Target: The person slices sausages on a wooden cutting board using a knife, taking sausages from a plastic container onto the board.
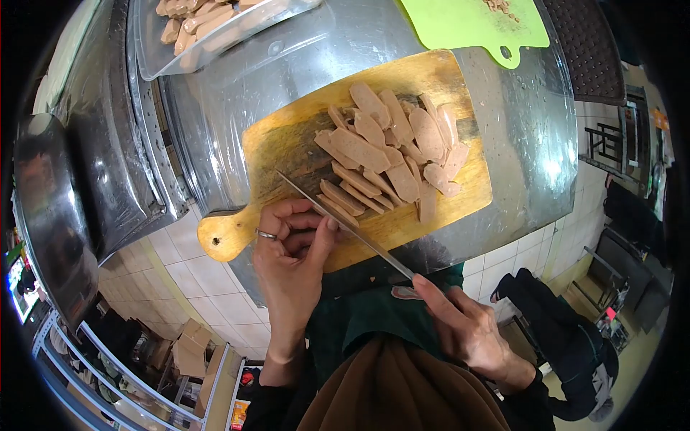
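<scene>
Steel knife (359, 238): in the right hand (467, 327), blade running from there past the left thumb, tip just beyond the left fingers.
Right hand: closed firmly round the handle, forefinger along the top; handle mostly hidden.
Left hand (287, 255): half-closed, fingers curled, ring on one, thumb tip at the blade. Can't tell if anything is pinched inside.
Slices (359, 149): beyond the left hand, across the blade from it; nearest few in a leaning row, rest a loose heap. Overlaps hide some, no reliable count.
Wooden board (277, 147): under the slices, its handle just left of the left hand.
Steel table (528, 136): under the board, beyond both hands.
Clear tub (154, 57): well beyond the left hand, holding similar pieces (208, 21); cut off at top.
Green board (467, 32): well beyond the right hand, crumbs on it; cut off too.
Co-worker (564, 323): right of the right hand, bent over, work unclear.
</scene>
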